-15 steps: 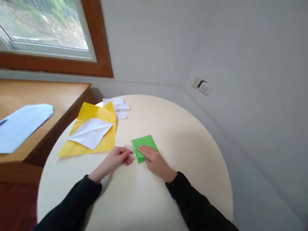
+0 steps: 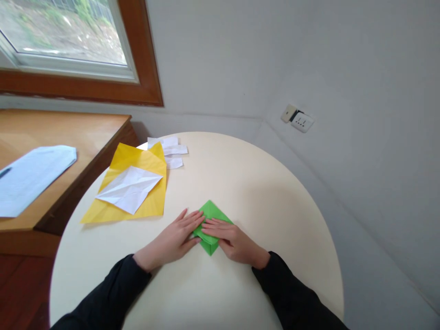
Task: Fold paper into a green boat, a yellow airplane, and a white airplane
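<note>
A folded piece of green paper (image 2: 211,210) lies on the round table in front of me, turned so that one corner points away and one toward me. From the left, my left hand (image 2: 173,242) rests on its left corner, fingers stretched out and thumb apart by the lower left edge. My right hand (image 2: 235,240) lies over the right part, its fingers flat across the middle of the paper. Both hands are open, and their fingertips nearly meet. A folded flap shows below the fingers, while the paper's side corners are partly hidden.
On the cream round table (image 2: 268,197), a creased white paper (image 2: 132,188) lies on a larger yellow sheet (image 2: 151,204). White paper strips (image 2: 176,150) sit behind them. A wooden desk (image 2: 92,130) at left holds pale blue sheets (image 2: 37,176) and a pen (image 2: 5,173).
The green paper has turned into a diamond position and come slightly nearer. My left hand has moved right, opened out and come down on the paper. My right hand has shifted slightly right.
</note>
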A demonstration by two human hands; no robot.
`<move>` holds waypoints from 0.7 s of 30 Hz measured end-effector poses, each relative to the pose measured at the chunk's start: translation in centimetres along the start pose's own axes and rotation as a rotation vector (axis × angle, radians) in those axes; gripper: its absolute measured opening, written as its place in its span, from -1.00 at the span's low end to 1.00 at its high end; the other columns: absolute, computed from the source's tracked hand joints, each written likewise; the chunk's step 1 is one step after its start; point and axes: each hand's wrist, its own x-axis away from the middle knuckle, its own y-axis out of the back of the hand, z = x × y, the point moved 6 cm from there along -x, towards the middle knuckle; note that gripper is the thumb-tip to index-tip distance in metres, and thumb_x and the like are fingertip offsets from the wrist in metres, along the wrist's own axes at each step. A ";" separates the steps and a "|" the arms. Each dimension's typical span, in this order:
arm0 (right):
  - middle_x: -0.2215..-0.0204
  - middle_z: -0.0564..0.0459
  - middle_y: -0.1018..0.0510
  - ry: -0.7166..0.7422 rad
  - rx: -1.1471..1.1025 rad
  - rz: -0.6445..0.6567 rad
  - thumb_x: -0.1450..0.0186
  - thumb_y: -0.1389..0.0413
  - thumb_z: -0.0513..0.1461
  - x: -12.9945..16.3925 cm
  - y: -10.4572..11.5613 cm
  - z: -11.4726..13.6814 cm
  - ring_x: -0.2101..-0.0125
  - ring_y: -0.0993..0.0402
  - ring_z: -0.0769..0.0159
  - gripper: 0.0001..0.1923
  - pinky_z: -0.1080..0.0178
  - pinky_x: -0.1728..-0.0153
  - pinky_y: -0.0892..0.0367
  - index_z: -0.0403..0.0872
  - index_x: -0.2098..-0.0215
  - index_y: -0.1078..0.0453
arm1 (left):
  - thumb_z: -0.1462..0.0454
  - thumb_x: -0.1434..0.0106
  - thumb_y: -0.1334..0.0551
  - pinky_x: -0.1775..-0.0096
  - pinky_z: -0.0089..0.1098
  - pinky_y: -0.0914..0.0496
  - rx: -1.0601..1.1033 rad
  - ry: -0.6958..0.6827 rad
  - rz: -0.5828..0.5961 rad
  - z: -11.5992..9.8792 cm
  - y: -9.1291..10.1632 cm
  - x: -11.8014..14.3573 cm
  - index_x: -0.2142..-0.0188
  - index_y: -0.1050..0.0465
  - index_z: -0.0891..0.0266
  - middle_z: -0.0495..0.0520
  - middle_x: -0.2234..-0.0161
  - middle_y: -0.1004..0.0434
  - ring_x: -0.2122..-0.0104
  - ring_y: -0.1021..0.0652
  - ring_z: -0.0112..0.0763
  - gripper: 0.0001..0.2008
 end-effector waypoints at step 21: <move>0.04 -0.09 -0.49 -0.193 0.225 -0.234 -0.27 0.03 -0.36 2.8 0.9 -3.3 -0.02 -0.38 0.23 -0.74 0.01 -0.08 -0.25 -0.06 0.13 -0.41 | 0.31 -0.26 -0.06 0.05 -0.20 -0.41 0.060 0.091 -0.358 1.5 1.0 0.6 0.27 -0.51 0.26 0.23 0.09 -0.47 0.09 -0.49 -0.26 -0.77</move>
